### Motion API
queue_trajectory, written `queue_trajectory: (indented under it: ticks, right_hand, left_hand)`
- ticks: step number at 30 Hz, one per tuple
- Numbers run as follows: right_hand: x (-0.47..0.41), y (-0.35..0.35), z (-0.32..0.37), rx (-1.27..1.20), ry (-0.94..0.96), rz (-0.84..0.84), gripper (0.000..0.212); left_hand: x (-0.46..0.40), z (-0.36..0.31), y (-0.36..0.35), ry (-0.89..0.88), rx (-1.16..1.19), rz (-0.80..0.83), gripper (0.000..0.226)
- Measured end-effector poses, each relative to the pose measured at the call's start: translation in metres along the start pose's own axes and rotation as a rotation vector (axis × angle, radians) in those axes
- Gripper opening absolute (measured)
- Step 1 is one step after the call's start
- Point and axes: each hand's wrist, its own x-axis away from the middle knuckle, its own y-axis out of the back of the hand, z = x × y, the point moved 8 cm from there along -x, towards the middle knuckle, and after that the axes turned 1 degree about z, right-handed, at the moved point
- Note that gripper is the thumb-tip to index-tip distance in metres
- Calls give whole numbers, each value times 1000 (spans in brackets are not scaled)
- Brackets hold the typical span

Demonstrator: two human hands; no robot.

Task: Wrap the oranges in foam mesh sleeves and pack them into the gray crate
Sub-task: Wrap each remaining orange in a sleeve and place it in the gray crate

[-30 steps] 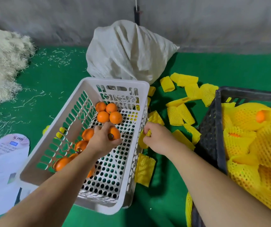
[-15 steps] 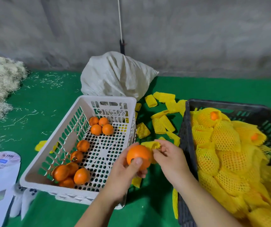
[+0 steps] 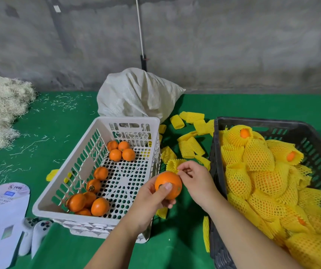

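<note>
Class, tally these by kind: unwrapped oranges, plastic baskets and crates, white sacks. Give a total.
Unwrapped oranges: 11, counting the held orange in the left hand
Baskets and crates: 2, the white basket and the gray crate
White sack: 1
Total: 14

Printed white card (image 3: 4, 208), at 8 o'clock on the green desk: a logo and text lines, too small to read.

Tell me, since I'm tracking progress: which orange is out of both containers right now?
The bare orange gripped by the left hand between the white basket and the gray crate. The others lie in the basket or sleeved in the crate.
</note>
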Motion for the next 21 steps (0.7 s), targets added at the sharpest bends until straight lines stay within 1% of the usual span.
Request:
queue_trajectory:
  ticks: [3, 5, 9, 13, 15, 18, 19, 21]
  right_hand:
    - [1, 3, 2, -6, 40, -34, 17]
    - [2, 1, 3, -28, 61, -12, 20]
    - [4, -8, 8, -67, 88, 53, 26]
    - [8, -9, 19, -52, 175, 58, 32]
    - [13, -8, 27, -14, 251, 33, 32]
    - [19, -12, 36, 50, 342, 32, 30]
    - [21, -16, 36, 55, 359, 58, 29]
    - [22, -25, 33, 49, 343, 131, 27]
  left_hand:
    - [-1, -1, 2, -48, -75, -75, 66]
    - [-2, -3, 3, -67, -65, -109, 69]
    - [-1, -3, 8, -48, 48, -108, 84]
    - [-1, -4, 7, -69, 109, -55, 83]
    - [-2, -7, 9, -68, 188, -83, 87]
    - [-3, -12, 14, -84, 302, -138, 99]
    - [-4, -14, 16, -91, 330, -144, 98]
    - [-4, -14, 17, -83, 339, -113, 88]
